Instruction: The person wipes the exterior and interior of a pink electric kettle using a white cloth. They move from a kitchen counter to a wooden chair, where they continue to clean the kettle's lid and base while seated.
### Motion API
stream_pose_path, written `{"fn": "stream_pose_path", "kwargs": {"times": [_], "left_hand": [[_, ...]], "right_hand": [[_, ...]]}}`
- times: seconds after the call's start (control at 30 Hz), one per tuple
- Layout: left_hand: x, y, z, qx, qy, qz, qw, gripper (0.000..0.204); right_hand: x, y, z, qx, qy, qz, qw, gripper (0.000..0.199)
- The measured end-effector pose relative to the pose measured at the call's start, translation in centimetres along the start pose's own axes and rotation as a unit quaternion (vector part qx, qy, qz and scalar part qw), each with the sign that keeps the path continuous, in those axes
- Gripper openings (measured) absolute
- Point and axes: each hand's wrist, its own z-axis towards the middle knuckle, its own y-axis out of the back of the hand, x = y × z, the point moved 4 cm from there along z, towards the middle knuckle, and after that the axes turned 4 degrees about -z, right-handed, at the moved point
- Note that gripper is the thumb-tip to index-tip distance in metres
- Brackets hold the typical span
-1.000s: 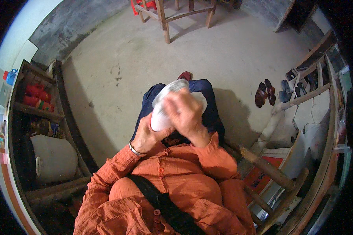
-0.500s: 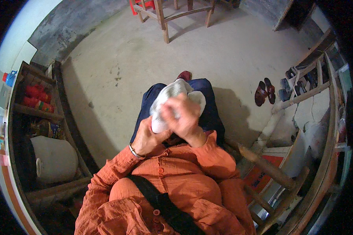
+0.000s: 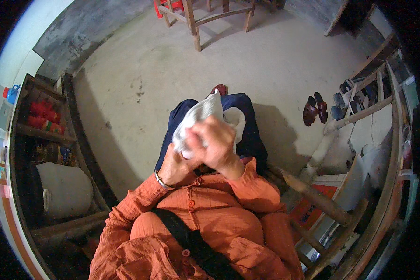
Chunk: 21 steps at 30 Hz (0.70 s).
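Note:
A crumpled white cloth [image 3: 198, 114] is bunched up above my lap, its top end drawn to a narrow point. My left hand [image 3: 176, 165], with a metal bracelet at the wrist, is closed around the cloth's lower left end. Across the front of it, my right hand [image 3: 214, 143] is curled in and pressed to the cloth, its fingers blurred by motion. A small rounded white bit shows between the hands; whether it is part of the cloth I cannot tell. Another white fold [image 3: 238, 120] hangs over my right thigh, beside the right hand.
To the left stands a wooden shelf [image 3: 46, 228] holding a white cylindrical container [image 3: 65, 189] and red packages [image 3: 45, 116]. Brown shoes [image 3: 315, 109] lie on the concrete floor to the right. A wooden chair frame [image 3: 319, 198] is close at my right. Ahead is a wooden table [image 3: 191, 18].
The cloth's top has gone from a rounded bunch to an upright point. My right hand has shifted slightly and turned over the cloth; the left hand stays nearly in place.

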Motion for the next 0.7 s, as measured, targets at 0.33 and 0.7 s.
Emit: {"fn": "stream_pose_path", "kwargs": {"times": [0.33,0.7], "left_hand": [[0.0,-1.5,-0.4,0.082,0.040,-0.041,0.995,0.055],[-2.5,-0.7,1.5,0.127,0.211,-0.092,0.965,0.045]], "right_hand": [[-8.1,0.7,-1.1,0.034,-0.397,0.108,0.911,0.028],[-4.6,0.3,0.5,0.014,-0.166,0.034,0.985,0.012]]}}
